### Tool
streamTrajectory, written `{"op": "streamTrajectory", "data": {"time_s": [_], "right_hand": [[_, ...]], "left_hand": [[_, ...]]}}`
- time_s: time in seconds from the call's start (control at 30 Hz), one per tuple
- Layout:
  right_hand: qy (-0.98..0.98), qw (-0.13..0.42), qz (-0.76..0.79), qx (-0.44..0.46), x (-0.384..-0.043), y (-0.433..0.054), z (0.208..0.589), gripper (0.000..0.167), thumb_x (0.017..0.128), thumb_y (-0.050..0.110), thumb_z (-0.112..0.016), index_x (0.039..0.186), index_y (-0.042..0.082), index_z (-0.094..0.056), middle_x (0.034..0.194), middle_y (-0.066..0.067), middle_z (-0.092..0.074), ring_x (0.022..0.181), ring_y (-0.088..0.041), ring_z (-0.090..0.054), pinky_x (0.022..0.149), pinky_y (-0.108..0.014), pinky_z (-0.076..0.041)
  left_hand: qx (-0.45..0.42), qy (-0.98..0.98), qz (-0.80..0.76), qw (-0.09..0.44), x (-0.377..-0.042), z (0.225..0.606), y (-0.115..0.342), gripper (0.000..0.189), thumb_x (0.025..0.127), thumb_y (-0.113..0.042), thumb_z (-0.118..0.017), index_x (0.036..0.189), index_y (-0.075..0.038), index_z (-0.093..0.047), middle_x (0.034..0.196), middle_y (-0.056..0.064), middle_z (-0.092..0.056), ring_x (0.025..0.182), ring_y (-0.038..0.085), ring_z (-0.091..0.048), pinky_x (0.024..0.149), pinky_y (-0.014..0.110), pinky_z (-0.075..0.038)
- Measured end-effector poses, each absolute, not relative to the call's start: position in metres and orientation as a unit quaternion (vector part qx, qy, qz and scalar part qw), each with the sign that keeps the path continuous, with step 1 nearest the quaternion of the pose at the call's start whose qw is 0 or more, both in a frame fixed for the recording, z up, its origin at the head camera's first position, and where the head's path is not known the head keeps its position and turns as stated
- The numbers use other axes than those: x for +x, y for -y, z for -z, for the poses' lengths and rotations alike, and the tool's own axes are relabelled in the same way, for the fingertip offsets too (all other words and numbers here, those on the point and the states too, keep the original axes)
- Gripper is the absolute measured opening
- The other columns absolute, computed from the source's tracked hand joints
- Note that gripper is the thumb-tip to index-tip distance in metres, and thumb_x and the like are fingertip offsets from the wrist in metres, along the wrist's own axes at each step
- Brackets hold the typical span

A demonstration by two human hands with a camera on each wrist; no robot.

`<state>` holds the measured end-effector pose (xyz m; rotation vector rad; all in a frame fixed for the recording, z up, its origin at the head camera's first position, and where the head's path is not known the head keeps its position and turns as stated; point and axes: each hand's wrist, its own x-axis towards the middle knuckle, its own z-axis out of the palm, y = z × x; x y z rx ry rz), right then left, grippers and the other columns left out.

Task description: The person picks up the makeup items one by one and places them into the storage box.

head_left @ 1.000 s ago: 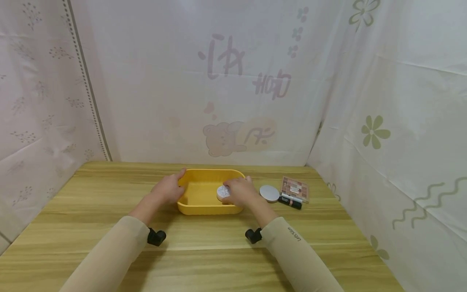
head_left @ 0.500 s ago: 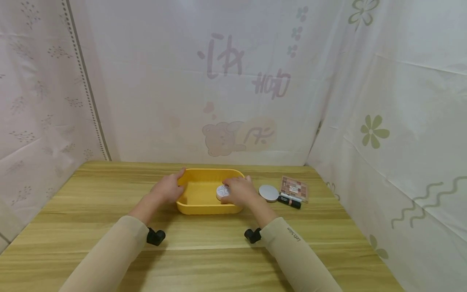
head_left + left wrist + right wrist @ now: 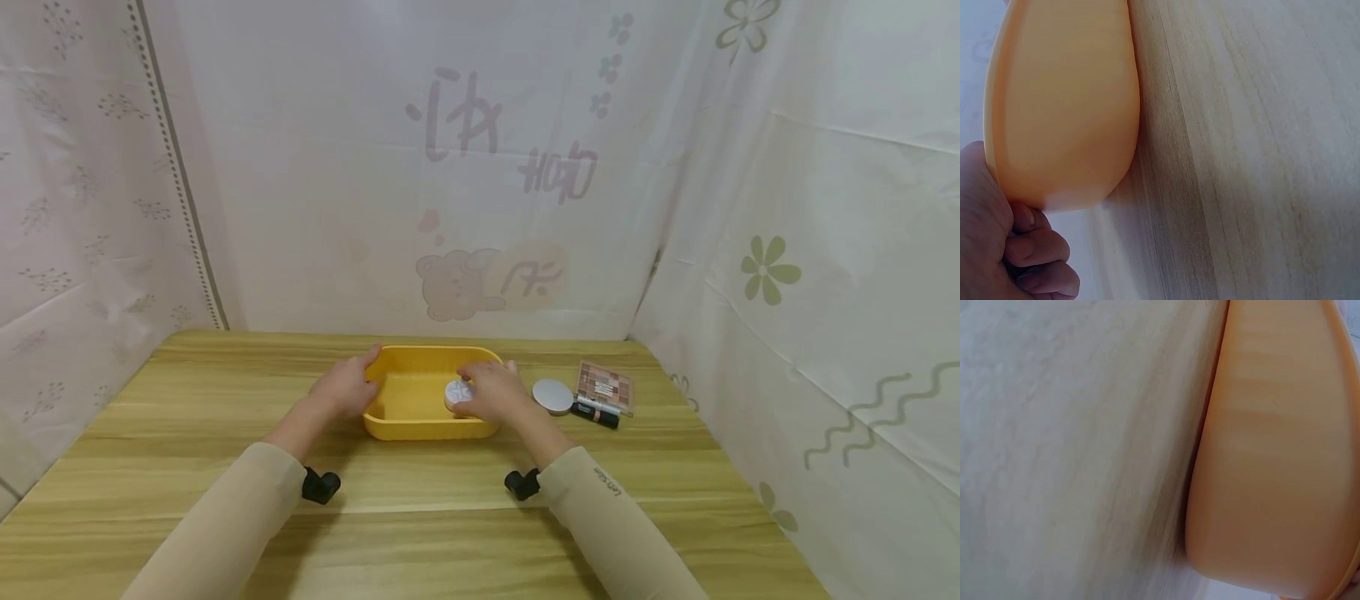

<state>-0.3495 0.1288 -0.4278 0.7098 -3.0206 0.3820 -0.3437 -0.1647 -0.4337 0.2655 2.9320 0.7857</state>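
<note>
Wooden table (image 3: 420, 533), one, bears one yellow tub (image 3: 433, 430); right of it lie one eyeshadow palette (image 3: 605, 389), one round silver compact (image 3: 552, 396), two slim tubes (image 3: 596, 415). Inside, the right hand (image 3: 495, 392) narrowly pinches one round white case (image 3: 455, 393); the left hand (image 3: 343, 388), fingers curled, grips the tub's left rim

On my feeds I'm counting one tub (image 3: 431, 429), two discs (image 3: 456, 394) (one white, one silver), one palette (image 3: 606, 384), two tubes (image 3: 596, 416) (one silver, one black), two hands (image 3: 342, 389), two sleeves (image 3: 217, 525), two wrist cameras (image 3: 321, 487), one table (image 3: 420, 533).
</note>
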Motion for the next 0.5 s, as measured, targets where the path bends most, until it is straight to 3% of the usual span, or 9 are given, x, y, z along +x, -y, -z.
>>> {"op": "streamTrajectory", "data": {"time_s": [0.07, 0.23, 0.4, 0.5], "right_hand": [[0.965, 0.010, -0.129, 0.228, -0.3490, -0.1294, 0.4273, 0.068, 0.091, 0.047, -0.086, 0.146, 0.011, -0.069, 0.142, -0.004, -0.074, 0.132, -0.031, -0.063, 0.101, -0.051, -0.033], [0.963, 0.008, -0.146, 0.226, -0.3480, -0.1311, 0.4269, 0.070, 0.093, 0.047, -0.086, 0.150, 0.011, -0.067, 0.145, -0.004, -0.073, 0.139, -0.032, -0.060, 0.106, -0.052, -0.033], [0.962, 0.005, -0.152, 0.228, -0.3465, -0.1324, 0.4250, 0.072, 0.093, 0.046, -0.086, 0.151, 0.010, -0.065, 0.146, -0.006, -0.072, 0.141, -0.033, -0.059, 0.106, -0.051, -0.034], [0.960, 0.003, -0.157, 0.231, -0.3457, -0.1332, 0.4238, 0.073, 0.093, 0.046, -0.086, 0.152, 0.009, -0.064, 0.146, -0.007, -0.071, 0.142, -0.035, -0.057, 0.109, -0.052, -0.035]], "left_hand": [[0.087, -0.963, -0.253, 0.042, -0.3437, 0.4338, 0.1647, 0.072, 0.112, -0.025, -0.055, 0.176, -0.012, -0.025, 0.167, 0.028, -0.048, 0.102, 0.031, -0.064, 0.091, 0.046, -0.052], [0.088, -0.963, -0.252, 0.042, -0.3435, 0.4333, 0.1644, 0.072, 0.111, -0.024, -0.055, 0.176, -0.012, -0.025, 0.167, 0.028, -0.047, 0.105, 0.033, -0.065, 0.092, 0.048, -0.053], [0.088, -0.964, -0.247, 0.043, -0.3414, 0.4309, 0.1631, 0.072, 0.112, -0.024, -0.055, 0.176, -0.011, -0.025, 0.168, 0.028, -0.047, 0.121, 0.035, -0.065, 0.102, 0.052, -0.053], [0.088, -0.965, -0.244, 0.045, -0.3408, 0.4299, 0.1628, 0.072, 0.112, -0.024, -0.054, 0.176, -0.011, -0.025, 0.168, 0.027, -0.047, 0.124, 0.036, -0.064, 0.103, 0.053, -0.053]]}}
